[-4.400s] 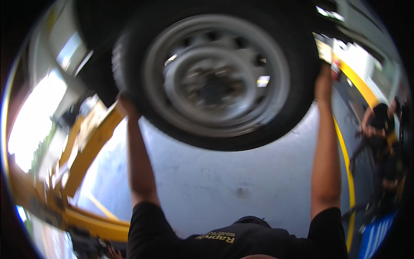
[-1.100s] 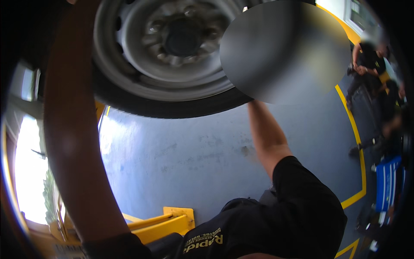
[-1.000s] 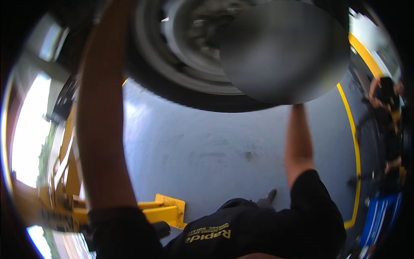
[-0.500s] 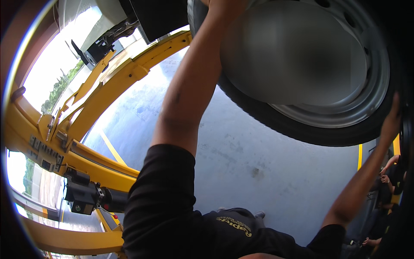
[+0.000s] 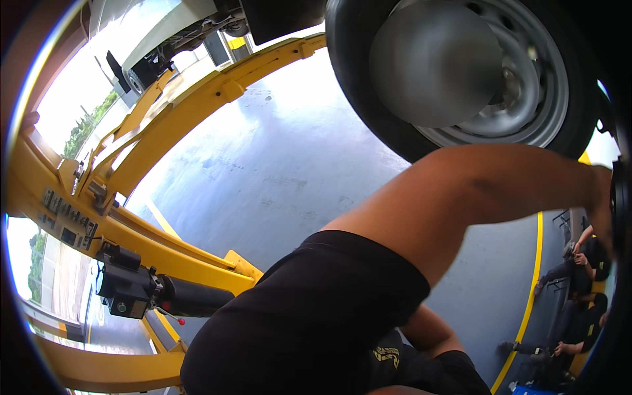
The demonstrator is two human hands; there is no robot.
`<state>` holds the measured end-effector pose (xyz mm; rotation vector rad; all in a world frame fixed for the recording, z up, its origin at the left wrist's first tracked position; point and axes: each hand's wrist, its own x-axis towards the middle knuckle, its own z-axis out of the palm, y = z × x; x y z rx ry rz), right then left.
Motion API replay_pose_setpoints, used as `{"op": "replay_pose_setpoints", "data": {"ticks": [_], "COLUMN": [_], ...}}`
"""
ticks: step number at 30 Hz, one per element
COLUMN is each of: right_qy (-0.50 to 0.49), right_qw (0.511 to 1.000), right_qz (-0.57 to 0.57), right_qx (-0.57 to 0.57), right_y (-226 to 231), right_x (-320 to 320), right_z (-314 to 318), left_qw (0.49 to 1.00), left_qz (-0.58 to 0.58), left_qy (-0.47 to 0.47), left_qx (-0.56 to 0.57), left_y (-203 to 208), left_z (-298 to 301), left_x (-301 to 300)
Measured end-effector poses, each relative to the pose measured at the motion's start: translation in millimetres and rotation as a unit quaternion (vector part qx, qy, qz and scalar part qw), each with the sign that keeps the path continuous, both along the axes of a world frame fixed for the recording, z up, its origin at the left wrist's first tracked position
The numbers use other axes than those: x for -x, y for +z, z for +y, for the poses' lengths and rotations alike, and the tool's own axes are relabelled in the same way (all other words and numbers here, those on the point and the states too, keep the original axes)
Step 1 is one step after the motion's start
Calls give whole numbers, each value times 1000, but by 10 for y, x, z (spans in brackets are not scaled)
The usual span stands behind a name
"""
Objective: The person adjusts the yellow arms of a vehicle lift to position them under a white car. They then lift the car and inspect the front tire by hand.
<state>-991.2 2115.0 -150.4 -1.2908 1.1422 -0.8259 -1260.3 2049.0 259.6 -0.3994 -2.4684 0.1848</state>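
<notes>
A wheel with a black tyre point(image 5: 355, 72) and a silver steel rim point(image 5: 550, 99) fills the upper right. A round blurred patch covers part of its centre. My left arm reaches across to the right, passing just below the tyre. At the dark right rim of the picture is my left hand point(image 5: 600, 197), bent downward beside a dark object point(image 5: 619, 197) I cannot make out. Its fingers are too dark to read. My right forearm point(image 5: 431, 331) goes up behind my left arm, which hides the right hand.
A yellow vehicle lift point(image 5: 158, 243) with a black motor unit point(image 5: 125, 289) stands at left. Its yellow arm point(image 5: 217, 89) reaches toward the wheel. A white vehicle point(image 5: 178, 33) is raised at upper left. Several people point(image 5: 596, 263) sit at right, beyond a yellow floor line point(image 5: 526, 316).
My left arm has swung from the tyre's upper left side across to the far right. My right hand has left the tyre's right side and dropped out of sight. The wheel appears farther up.
</notes>
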Motion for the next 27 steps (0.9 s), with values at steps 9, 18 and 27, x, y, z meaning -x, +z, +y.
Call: {"op": "replay_pose_setpoints", "data": {"ticks": [9,18,27], "right_qy": [-99,-502,-580], "right_qw": [989,863,698], "right_qz": [-13,-21,5], "right_qx": [-111,44,420], "right_y": [-113,874,2420], "right_x": [881,2916,3873], "right_z": [495,166,-803], "left_qw": [908,680,532], "left_qz": [56,307,412], "left_qy": [180,473,364], "left_qx": [-375,-468,-644], "left_y": [-1772,-2531,-1975], "left_z": [-538,-1797,-2196], "left_x": [-3202,-4905,-4406]}}
